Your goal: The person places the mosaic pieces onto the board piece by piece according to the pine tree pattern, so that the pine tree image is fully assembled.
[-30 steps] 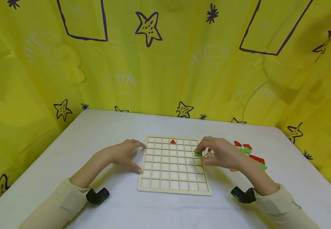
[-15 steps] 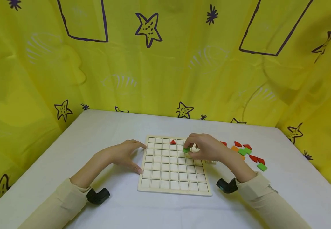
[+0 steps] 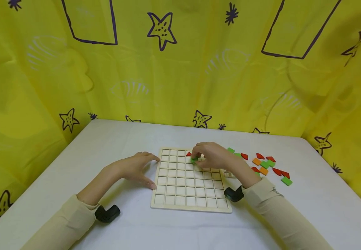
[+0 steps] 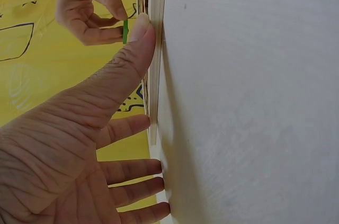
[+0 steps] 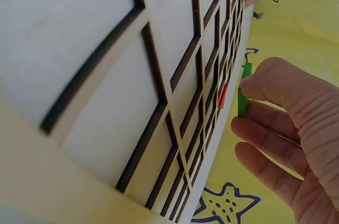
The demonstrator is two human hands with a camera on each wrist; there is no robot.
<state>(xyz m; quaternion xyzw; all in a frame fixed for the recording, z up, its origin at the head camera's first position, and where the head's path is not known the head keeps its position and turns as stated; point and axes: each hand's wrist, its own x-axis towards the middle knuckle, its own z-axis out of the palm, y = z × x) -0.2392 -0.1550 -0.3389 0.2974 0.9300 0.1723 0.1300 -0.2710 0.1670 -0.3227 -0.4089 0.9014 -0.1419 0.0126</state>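
Note:
A pale wooden grid board (image 3: 181,190) lies on the table, with a red triangle tile (image 3: 188,153) in its far row. My right hand (image 3: 213,155) pinches a green square tile (image 3: 194,160) between thumb and fingers, close over the board just nearer than the triangle. In the right wrist view the green tile (image 5: 244,90) stands on edge in the grip, its lower end against the fingertips. My left hand (image 3: 136,169) rests at the board's left edge, fingers spread and relaxed. From the left wrist, the thumb of that hand (image 4: 79,113) touches the board's side (image 4: 155,65).
Loose tiles lie right of the board: green squares (image 3: 286,181), orange squares (image 3: 256,161) and several red pieces (image 3: 259,156). A small pale gridded object (image 3: 228,173) sits beside the board's right edge, partly behind the right forearm. A yellow patterned curtain (image 3: 180,76) borders the table.
My right hand has carried the green tile leftward across the board, from its right edge to near the red triangle. More loose tiles show at right. The left hand stays put.

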